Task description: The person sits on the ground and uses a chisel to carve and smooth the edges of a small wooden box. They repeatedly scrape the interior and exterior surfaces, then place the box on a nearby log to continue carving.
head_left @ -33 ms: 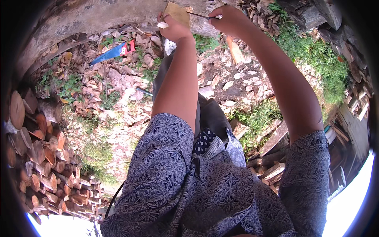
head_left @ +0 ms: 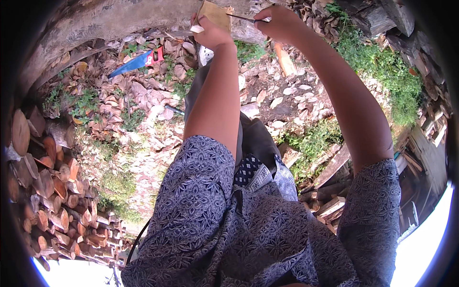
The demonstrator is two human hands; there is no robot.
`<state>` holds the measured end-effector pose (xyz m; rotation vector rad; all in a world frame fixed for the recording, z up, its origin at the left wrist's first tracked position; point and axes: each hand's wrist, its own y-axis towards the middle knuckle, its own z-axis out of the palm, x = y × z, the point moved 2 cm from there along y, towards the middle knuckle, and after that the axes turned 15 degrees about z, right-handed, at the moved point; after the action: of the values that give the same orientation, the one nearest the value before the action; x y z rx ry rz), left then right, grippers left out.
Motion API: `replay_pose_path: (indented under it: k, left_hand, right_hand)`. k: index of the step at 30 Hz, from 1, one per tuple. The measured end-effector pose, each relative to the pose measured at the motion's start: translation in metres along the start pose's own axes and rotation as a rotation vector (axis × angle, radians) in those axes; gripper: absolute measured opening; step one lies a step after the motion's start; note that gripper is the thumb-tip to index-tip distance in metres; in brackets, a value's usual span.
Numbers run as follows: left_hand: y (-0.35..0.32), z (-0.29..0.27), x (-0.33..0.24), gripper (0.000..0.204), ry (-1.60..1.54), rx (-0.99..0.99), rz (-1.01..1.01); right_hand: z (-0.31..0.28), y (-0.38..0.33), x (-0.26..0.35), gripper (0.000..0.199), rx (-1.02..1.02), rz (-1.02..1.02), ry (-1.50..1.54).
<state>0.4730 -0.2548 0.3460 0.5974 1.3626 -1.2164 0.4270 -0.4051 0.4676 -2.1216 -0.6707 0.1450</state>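
Brown leaves lying below, the left hand is clasping a flat tan wooden block, probably light, stiff, best edge-held; the right hand, a slim dark tool.

Both hands curled, arms outstretched

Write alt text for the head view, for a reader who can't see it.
A person's left hand holds a tan block by a large log, while the right hand holds a thin dark tool, its tip at the block. A blue saw with a red handle lies on dry leaves to the left; cut wood is piled at lower left.
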Motion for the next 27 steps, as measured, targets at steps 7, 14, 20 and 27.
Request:
replay_pose_path:
  k: [7, 14, 20, 27]
  left_hand:
    - [0.0, -0.005, 0.007, 0.046, -0.008, -0.011, -0.111]
    - [-0.01, 0.005, -0.019, 0.051, 0.231, -0.085, -0.204]
    - [-0.006, -0.001, -0.008, 0.074, 0.178, -0.067, -0.1]
    - [-0.005, -0.003, -0.008, 0.06, 0.181, -0.141, -0.188]
  right_hand:
    - [-0.009, 0.009, 0.016, 0.024, -0.059, -0.076, -0.195]
    - [0.051, 0.015, 0.01, 0.038, -0.166, 0.113, 0.026]
    - [0.027, 0.0, -0.017, 0.037, -0.027, 0.051, 0.168]
    - [0.018, 0.004, -0.017, 0.035, -0.141, -0.139, 0.013]
